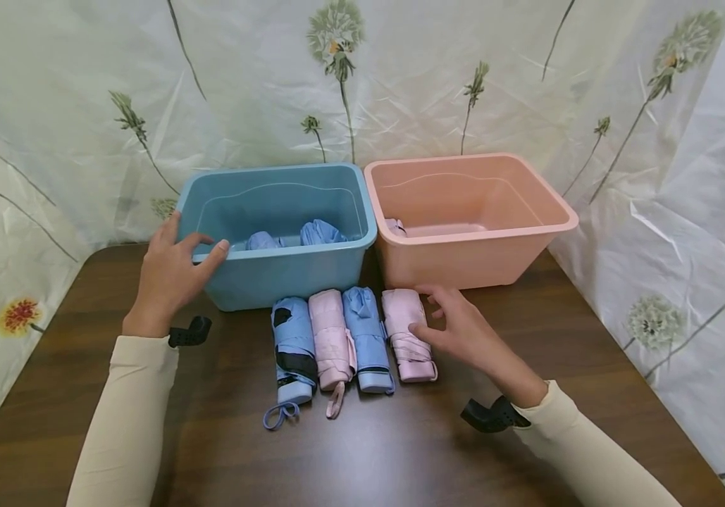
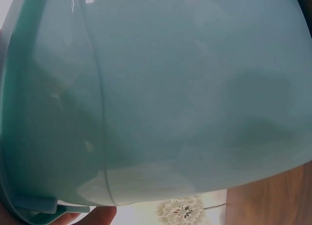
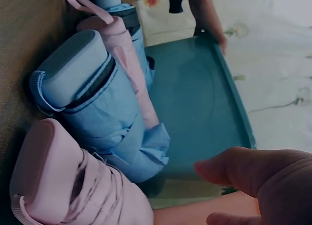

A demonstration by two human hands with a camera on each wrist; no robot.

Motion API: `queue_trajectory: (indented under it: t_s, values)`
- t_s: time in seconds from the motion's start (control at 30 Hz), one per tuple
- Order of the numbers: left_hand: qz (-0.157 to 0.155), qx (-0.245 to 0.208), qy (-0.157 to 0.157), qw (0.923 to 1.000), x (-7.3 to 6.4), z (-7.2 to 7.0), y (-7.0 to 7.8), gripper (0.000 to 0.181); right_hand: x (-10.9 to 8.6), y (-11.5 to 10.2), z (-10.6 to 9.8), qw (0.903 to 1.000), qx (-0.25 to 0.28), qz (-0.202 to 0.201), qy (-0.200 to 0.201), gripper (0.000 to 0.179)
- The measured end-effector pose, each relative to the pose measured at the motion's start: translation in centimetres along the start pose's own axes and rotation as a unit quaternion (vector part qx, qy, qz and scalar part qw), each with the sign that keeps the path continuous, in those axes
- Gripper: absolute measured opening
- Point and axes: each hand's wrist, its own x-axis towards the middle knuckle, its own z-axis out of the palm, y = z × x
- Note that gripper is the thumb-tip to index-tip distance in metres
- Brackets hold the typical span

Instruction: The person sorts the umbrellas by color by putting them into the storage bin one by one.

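My left hand [image 1: 172, 271] holds the rim at the near left corner of a blue bin [image 1: 286, 274]; in the left wrist view fingers [image 2: 100, 216] show past its end lip. My right hand [image 1: 463, 331] is beside the rightmost folded umbrella, a pink one [image 1: 408, 331], its thumb close to the fabric and fingers loosely bent; contact cannot be told. Left of that umbrella lie a blue umbrella [image 1: 367, 338], a pink umbrella [image 1: 332, 338] and another blue umbrella [image 1: 294, 345], side by side, handles toward me.
A pink bin [image 1: 463, 260] stands right against the blue one, with a pink bundle [image 1: 395, 227] partly hidden inside. Blue bundles [image 1: 320, 232] lie in the blue bin. Behind the brown table [image 1: 229, 436] hangs a flowered curtain [image 1: 413, 84].
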Motion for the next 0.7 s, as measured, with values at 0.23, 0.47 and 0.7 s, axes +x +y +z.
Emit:
queue_trajectory:
  t_s: [0.23,0.47,0.7]
  values:
    - [0.001,-0.001,0.002,1.0000,0.2,0.0,0.1,0.058,0.2,0.6,0.9,0.9989,0.009,0.039,-0.023,0.068]
    - [0.001,-0.008,-0.001,1.0000,0.1,0.1,0.1,0.056,0.4,1.3,2.2,0.9977,0.001,0.060,-0.034,0.079]
    - [-0.001,-0.001,0.000,1.0000,-0.1,0.0,-0.1,0.056,1.0,1.6,3.7,0.9972,0.000,0.070,-0.027,0.086]
